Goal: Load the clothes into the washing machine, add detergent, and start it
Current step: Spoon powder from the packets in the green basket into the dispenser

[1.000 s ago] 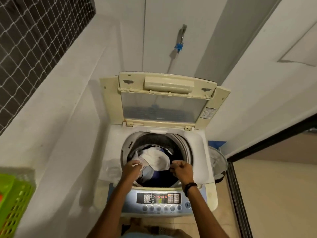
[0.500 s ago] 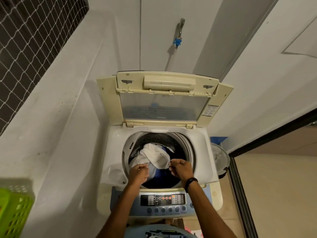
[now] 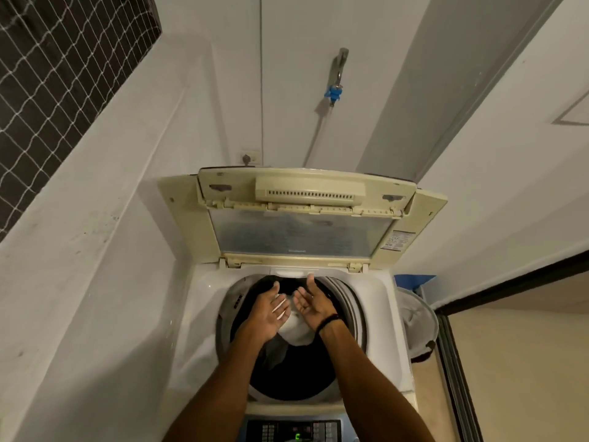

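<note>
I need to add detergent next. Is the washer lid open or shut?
Open. The lid stands raised behind the drum, leaving the opening uncovered, with white clothes showing inside.

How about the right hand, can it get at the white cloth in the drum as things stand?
Probably yes. The right hand is open just over the white cloth, the washing machine lid stands raised, and nothing lies between them. The left hand is beside it, not across its way.
</note>
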Available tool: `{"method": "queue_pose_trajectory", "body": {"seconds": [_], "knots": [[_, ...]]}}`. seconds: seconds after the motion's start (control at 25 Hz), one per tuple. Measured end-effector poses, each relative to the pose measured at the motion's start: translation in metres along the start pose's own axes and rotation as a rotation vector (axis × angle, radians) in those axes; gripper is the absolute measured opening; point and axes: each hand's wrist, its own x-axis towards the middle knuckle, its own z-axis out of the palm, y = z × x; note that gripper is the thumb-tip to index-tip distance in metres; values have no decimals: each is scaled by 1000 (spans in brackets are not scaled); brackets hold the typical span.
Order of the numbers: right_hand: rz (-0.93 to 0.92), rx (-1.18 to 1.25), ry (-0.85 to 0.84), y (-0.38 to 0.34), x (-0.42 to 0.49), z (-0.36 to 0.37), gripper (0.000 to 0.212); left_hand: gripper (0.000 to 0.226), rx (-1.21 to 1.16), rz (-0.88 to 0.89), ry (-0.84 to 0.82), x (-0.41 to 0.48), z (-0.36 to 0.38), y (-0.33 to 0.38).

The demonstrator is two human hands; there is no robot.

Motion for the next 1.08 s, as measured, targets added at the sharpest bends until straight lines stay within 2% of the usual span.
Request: {"method": "queue_pose_trajectory", "body": {"seconds": [0.12,0.28,0.36,0.4,0.52,0.56,0.72,0.88,0.96,1.08], "knots": [[9,9,15,-4,24,17,47,61,-49,18,-12,21,18,9],[-21,93,-42,2,53,15,27,73,-82,64,14,59,20,18],[-46,123,-34,6,62,11,26,78,-49,65,14,72,16,16],[-66,130,-48,9,66,10,26,72,-38,72,15,75,16,14],[-109,179,-92,16,74,12,25,32,-58,108,-4,80,16,11],[-118,185,-82,17,76,11,26,28,-59,129,-18,80,16,11],[-151,164,-78,17,74,15,26,31,-65,172,-40,77,19,14],[-165,70,-29,18,71,12,34,31,-70,196,18,75,21,13],[-190,-10,-62,17,73,7,42,29,-30,214,44,71,19,16],[-182,-49,-113,16,70,-3,47,23,77,232,-3,60,14,16]]}}
